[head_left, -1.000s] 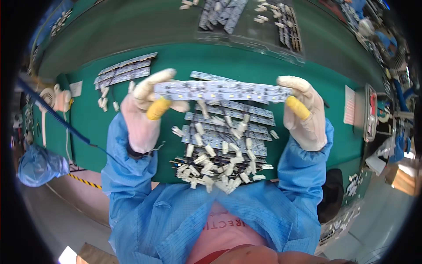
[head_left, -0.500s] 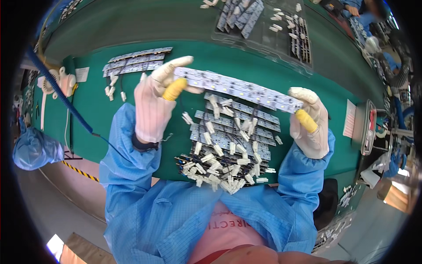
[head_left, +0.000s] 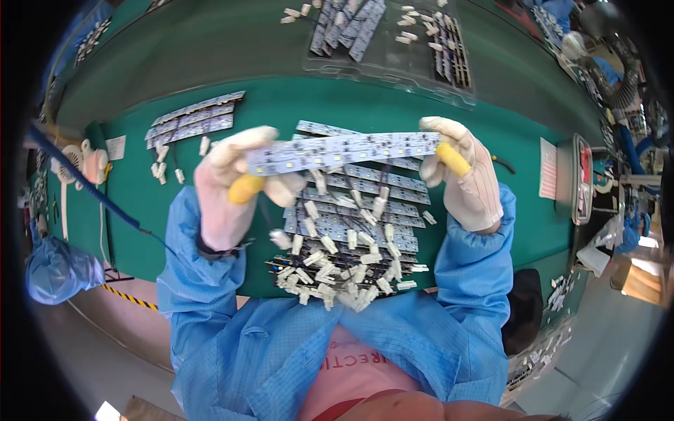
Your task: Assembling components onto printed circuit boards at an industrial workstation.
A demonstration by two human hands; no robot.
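Note:
A long white LED circuit board (head_left: pixel 344 151) is held up by its two ends over the bench. My gloved left hand (head_left: pixel 235 175), with a yellow thumb cover, grips the left end, which is a little lower in view. At the right end, my gloved right hand (head_left: pixel 460 172) pinches the board between fingers and yellow-covered thumb. A dark wire with a white connector (head_left: pixel 280 239) hangs below my left hand. Beneath lies an overlapping stack of similar LED boards (head_left: pixel 397 209), partly hidden by the held one. Many white plugs (head_left: pixel 344 263) on dark wires are heaped at its near side.
More LED boards (head_left: pixel 193 125) lie at the left on the green mat (head_left: pixel 274 105). A clear plastic tray (head_left: pixel 379 74) at the back holds boards and connectors. A blue coiled hose (head_left: pixel 84 182) crosses the left side. A clear-sided bin (head_left: pixel 579 179) stands at the right.
The held board has tilted the other way: its left end came down toward me and its right end rose. Both hands still grip it. The whole view has shifted slightly.

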